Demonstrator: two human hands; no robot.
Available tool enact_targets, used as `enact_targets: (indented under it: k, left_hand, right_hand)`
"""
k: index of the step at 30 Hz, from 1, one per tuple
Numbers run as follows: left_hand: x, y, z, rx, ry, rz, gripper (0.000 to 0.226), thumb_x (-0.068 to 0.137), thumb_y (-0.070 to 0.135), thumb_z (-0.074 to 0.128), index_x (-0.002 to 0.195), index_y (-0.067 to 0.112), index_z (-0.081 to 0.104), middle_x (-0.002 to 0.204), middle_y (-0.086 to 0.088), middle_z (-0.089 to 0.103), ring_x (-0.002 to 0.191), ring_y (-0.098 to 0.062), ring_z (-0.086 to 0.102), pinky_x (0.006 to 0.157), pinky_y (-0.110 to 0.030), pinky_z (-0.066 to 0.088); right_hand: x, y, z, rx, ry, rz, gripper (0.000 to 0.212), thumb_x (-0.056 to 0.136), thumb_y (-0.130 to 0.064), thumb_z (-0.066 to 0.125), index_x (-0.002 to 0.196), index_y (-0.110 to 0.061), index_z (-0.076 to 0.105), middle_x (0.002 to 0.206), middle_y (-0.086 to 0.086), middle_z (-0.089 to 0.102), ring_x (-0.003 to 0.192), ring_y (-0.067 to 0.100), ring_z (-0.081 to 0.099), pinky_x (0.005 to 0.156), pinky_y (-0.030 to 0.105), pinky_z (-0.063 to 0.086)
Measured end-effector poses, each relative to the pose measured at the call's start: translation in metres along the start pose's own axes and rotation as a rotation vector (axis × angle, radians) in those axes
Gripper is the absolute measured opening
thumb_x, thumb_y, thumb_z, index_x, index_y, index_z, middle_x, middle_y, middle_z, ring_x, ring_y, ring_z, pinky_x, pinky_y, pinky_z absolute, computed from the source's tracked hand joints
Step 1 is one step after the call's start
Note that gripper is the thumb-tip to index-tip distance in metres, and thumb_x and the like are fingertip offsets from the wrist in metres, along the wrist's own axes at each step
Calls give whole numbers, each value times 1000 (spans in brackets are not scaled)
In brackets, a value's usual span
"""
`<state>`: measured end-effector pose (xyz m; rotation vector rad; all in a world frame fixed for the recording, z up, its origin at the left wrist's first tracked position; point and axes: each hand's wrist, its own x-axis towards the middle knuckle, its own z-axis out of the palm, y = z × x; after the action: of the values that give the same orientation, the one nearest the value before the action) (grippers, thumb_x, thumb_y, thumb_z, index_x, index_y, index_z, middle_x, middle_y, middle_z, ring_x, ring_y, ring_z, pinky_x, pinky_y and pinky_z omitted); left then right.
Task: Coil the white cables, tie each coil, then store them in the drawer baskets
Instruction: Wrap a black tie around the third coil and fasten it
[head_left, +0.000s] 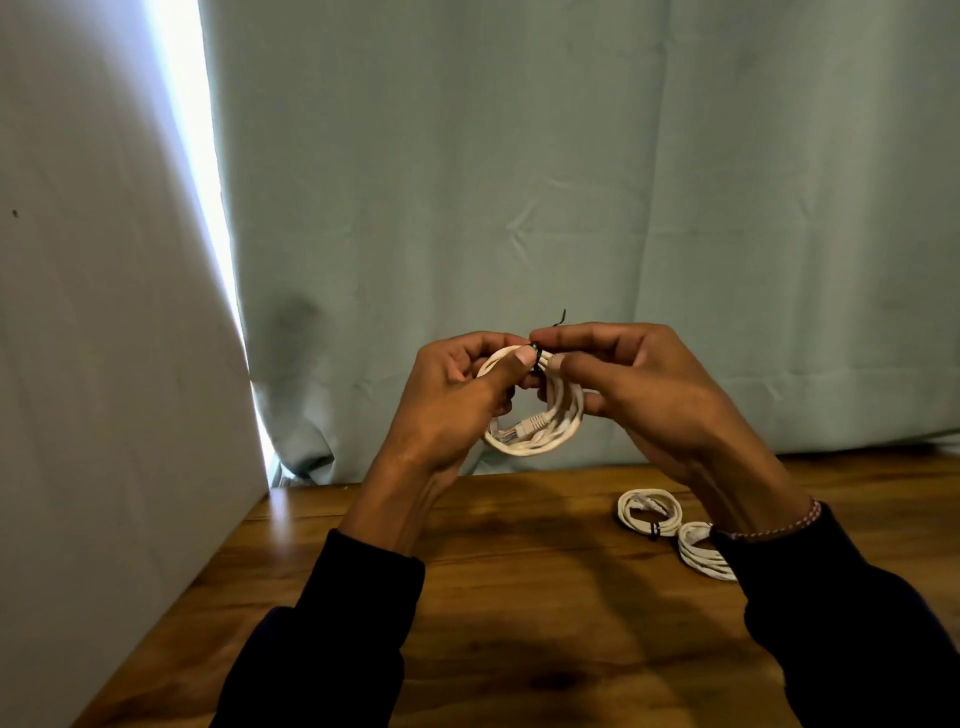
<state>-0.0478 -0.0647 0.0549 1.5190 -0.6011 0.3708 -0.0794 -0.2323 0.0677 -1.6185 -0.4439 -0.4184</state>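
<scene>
Head camera, looking down over the wooden table (467, 597): I hold a coil of white cable (540, 436) in the air above the table's far edge, in front of the pale green curtain (571, 156). My left hand (457, 395) grips the coil's upper left side, thumb pressed across the strands near the top. My right hand (639, 384) meets it there, thumb and forefinger pinching a thin black tie (535, 358) that wraps the bundle at the top of the loop; one loose end of the tie sticks up just above my fingertips. A cable plug (530, 423) shows inside the lower part of the loop, which hangs free below both hands.

On the table, to the right of the held coil and lower, lie two more white coils. The nearer-to-centre one (649, 512) lies flat with a small black tie on its near side. The second coil (704, 553) sits just beside it, touching or almost touching, and is partly hidden behind my right wrist, so I cannot tell whether it is tied. A beaded bracelet (779, 525) circles that wrist above a dark sleeve (852, 639).

To the left of the table stands a white panel (104, 312), with a bright strip of light (208, 208) between it and the curtain
</scene>
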Motion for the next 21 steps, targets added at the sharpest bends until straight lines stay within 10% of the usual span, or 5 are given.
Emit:
enact_targets:
  k: [21]
  left_hand:
    - [3,-6,3,-202,-176,-135,17,91,1,64,105,-4,73,91,-21,72,58,-13,46,54,-22,41]
  right_hand:
    - [10,20,4,71,274,-14,3,83,-7,77,84,-5,76,80,6,77,68,22,75,56,23,54]
